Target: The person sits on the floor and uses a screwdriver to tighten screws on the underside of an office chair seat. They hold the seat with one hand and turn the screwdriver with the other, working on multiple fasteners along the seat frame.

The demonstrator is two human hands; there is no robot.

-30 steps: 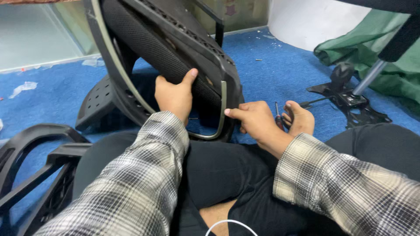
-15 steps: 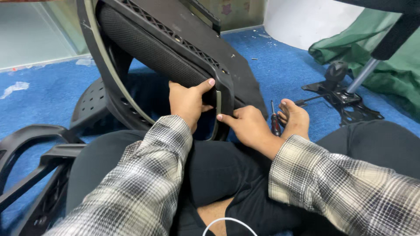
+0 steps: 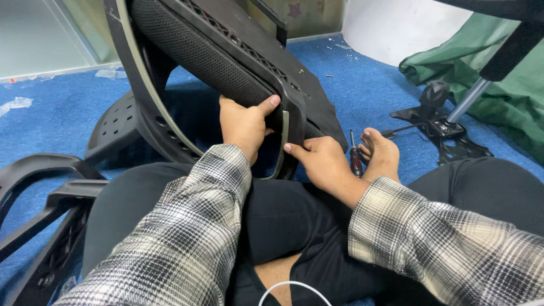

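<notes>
The black mesh chair back (image 3: 226, 62) leans tilted over the person's lap, its lower end down between the knees, on the blue carpeted floor (image 3: 51, 130). Compared with a second ago, the left hand (image 3: 243, 126) has shifted along the lower rim: then it lay flatter on the shell, now it is closed round the edge, thumb hooked over the top of the rim and fingers curled behind (hidden by the frame). The right hand (image 3: 320, 161) has drawn in from the side and now presses against the curved grey-green trim strip (image 3: 281, 144), index finger extended to touch it, the remaining fingers loosely bent and gripping nothing that can be seen. The chair back itself has come nearer and sits more upright in view.

This reads as a firmer hold on the piece, with both hands now meeting at the same bottom corner of the frame.

A screwdriver (image 3: 355, 158) lies on the floor just beside the right wrist, by a bare foot (image 3: 382, 153). A chair base mechanism (image 3: 442, 127) rests further right, near green cloth (image 3: 498, 79); black armrests (image 3: 39, 192) lie at the left edge.
</notes>
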